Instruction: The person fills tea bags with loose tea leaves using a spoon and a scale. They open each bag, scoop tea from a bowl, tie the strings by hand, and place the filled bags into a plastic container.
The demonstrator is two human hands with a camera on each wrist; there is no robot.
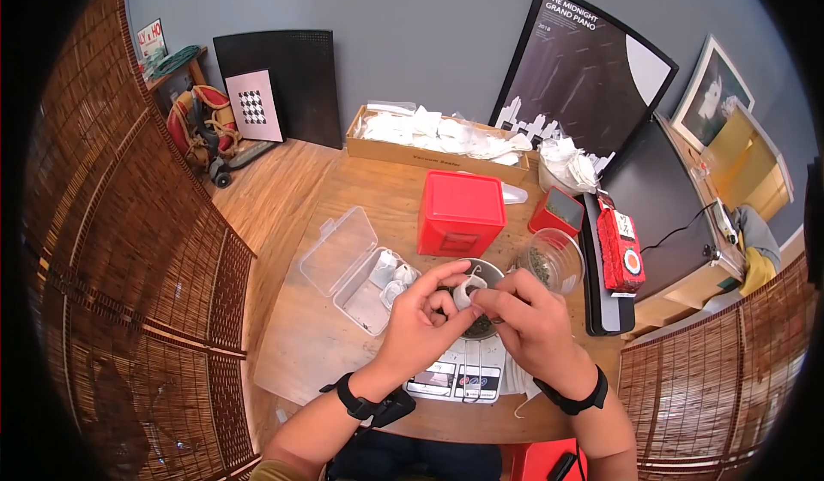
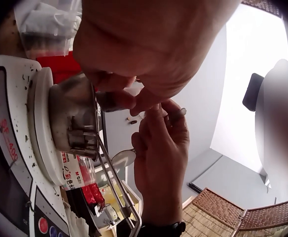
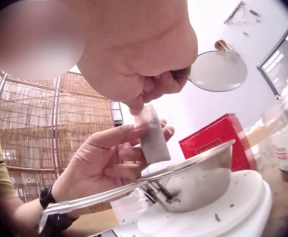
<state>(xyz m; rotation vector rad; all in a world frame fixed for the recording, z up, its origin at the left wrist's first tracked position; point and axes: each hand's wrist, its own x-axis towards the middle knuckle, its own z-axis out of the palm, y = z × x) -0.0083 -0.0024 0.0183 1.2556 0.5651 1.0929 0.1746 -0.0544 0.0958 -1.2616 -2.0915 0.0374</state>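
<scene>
My left hand holds a small white tea bag upright between thumb and fingers, over a metal bowl with a long wire handle. The fingertips of my right hand meet at the bag's top edge. That hand also grips a spoon, whose round bowl sticks out past the fingers in the right wrist view. Dried leaves lie in the metal bowl, which sits on the round plate of a white kitchen scale. Leaf crumbs are scattered over the scale.
Left of the hands, a clear lidded box contains several filled tea bags. Behind stand a red tin and a cardboard box of white bags. To the right are a clear tub of leaves and a red packet.
</scene>
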